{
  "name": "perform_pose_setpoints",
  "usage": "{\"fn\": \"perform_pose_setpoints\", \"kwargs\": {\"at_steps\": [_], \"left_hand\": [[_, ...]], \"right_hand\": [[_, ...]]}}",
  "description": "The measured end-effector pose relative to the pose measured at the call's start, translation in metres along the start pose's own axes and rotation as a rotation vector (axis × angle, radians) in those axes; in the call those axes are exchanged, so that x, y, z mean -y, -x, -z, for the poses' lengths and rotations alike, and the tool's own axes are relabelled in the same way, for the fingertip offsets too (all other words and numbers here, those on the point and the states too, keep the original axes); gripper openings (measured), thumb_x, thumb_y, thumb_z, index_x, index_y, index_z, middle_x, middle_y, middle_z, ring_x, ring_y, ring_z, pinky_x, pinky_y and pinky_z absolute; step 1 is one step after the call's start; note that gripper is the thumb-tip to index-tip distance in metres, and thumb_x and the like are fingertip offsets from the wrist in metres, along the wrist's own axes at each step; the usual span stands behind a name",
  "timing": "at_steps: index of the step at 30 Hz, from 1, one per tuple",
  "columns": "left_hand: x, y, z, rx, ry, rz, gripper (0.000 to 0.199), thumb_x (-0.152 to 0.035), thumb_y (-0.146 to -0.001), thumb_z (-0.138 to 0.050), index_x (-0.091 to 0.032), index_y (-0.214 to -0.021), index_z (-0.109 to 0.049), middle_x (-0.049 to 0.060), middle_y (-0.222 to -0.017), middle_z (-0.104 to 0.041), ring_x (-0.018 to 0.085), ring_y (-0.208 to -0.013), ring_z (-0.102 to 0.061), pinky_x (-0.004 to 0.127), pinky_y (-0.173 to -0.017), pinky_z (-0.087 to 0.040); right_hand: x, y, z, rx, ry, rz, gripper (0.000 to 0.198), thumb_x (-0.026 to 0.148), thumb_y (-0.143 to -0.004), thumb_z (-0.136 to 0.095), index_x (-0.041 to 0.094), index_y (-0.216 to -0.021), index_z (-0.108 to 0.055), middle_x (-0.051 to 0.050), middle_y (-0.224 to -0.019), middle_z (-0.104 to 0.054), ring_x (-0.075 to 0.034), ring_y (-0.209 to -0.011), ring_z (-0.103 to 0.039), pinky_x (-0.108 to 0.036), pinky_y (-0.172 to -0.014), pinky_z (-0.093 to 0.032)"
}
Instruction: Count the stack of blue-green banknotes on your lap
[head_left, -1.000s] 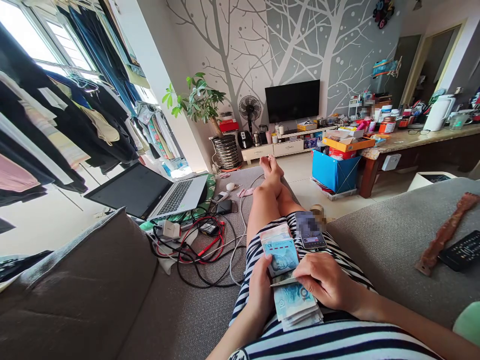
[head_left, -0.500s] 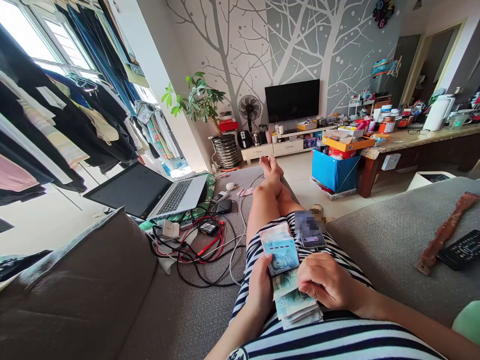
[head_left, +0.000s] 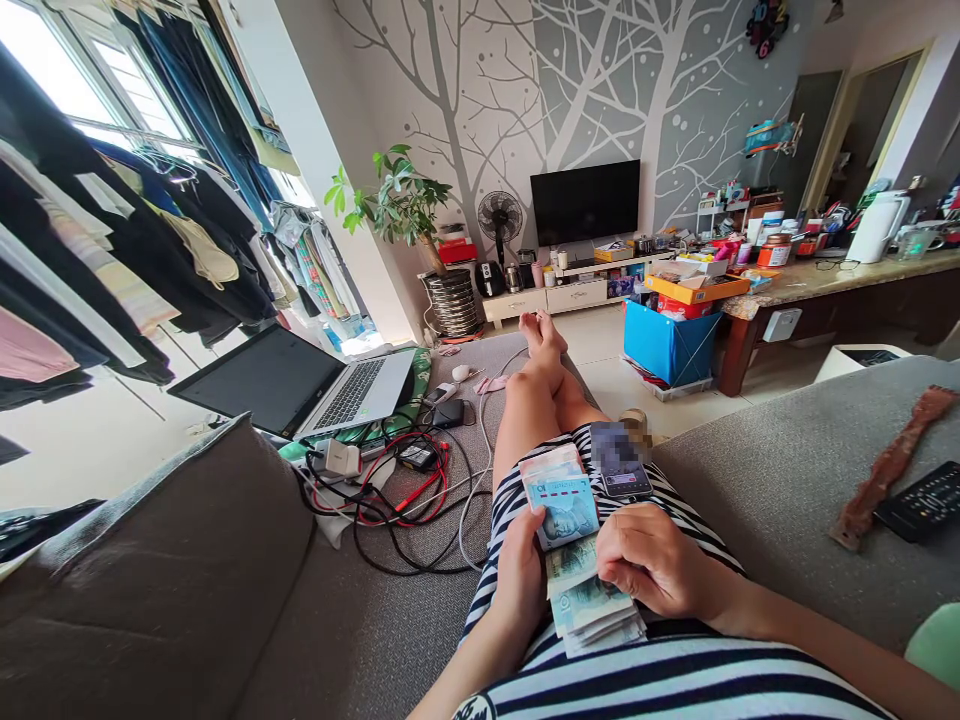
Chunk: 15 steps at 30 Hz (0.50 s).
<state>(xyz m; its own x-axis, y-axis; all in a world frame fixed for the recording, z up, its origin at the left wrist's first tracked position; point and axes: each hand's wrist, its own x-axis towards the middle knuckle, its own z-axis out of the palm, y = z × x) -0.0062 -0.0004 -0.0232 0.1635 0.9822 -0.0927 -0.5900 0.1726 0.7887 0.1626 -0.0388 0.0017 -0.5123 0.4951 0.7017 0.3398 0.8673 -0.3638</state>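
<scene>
A spread stack of banknotes lies over my lap, with a blue banknote (head_left: 568, 513) near the top and pinkish ones behind it. Greenish banknotes (head_left: 589, 602) fan out below, toward my waist. My left hand (head_left: 520, 568) is closed on the stack's left side, its thumb on the blue note. On the right, the curled fingers of my right hand (head_left: 654, 558) pinch the edge of the greenish notes; its fingertips are partly hidden. A phone (head_left: 626, 482) rests on the striped dress just beyond my right hand, its screen partly blurred.
Tangled cables (head_left: 409, 515) and an open laptop (head_left: 360, 385) lie on the sofa at my left. To the right are a black remote (head_left: 926, 500) and a brown strip-shaped object (head_left: 892, 465). A blue storage box (head_left: 667, 345) stands beside a cluttered table (head_left: 806, 280).
</scene>
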Motion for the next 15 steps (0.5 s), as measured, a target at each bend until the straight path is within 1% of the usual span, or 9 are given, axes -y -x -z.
{"fn": "perform_pose_setpoints", "kwargs": {"at_steps": [7, 12, 15], "left_hand": [[0.0001, 0.0011, 0.0004, -0.007, -0.002, 0.011, 0.029, -0.028, -0.072, -0.058, -0.013, -0.096, -0.067, 0.003, -0.077, -0.072, 0.018, -0.072, -0.064, 0.029, -0.072, -0.047], [0.0001, 0.0012, 0.001, -0.023, -0.017, 0.012, 0.033, -0.03, -0.07, -0.06, -0.012, -0.097, -0.067, 0.004, -0.08, -0.072, 0.019, -0.07, -0.065, 0.031, -0.072, -0.047], [-0.0012, 0.002, -0.0006, -0.026, -0.006, 0.019, 0.031, -0.029, -0.07, -0.06, -0.012, -0.095, -0.067, 0.005, -0.078, -0.072, 0.02, -0.071, -0.065, 0.031, -0.071, -0.047]], "right_hand": [[-0.0009, 0.0017, -0.0016, 0.011, -0.003, -0.005, 0.016, 0.027, -0.091, -0.044, 0.018, -0.082, -0.054, -0.002, -0.075, -0.061, -0.013, -0.074, -0.054, -0.028, -0.071, -0.041], [-0.0009, 0.0016, -0.0018, 0.009, -0.002, 0.005, 0.019, 0.029, -0.091, -0.043, 0.018, -0.081, -0.054, -0.002, -0.074, -0.061, -0.013, -0.072, -0.054, -0.028, -0.069, -0.041], [-0.0001, 0.0007, -0.0015, 0.002, -0.004, 0.013, 0.019, 0.029, -0.092, -0.042, 0.018, -0.081, -0.054, -0.002, -0.073, -0.06, -0.013, -0.072, -0.054, -0.027, -0.069, -0.041]]}}
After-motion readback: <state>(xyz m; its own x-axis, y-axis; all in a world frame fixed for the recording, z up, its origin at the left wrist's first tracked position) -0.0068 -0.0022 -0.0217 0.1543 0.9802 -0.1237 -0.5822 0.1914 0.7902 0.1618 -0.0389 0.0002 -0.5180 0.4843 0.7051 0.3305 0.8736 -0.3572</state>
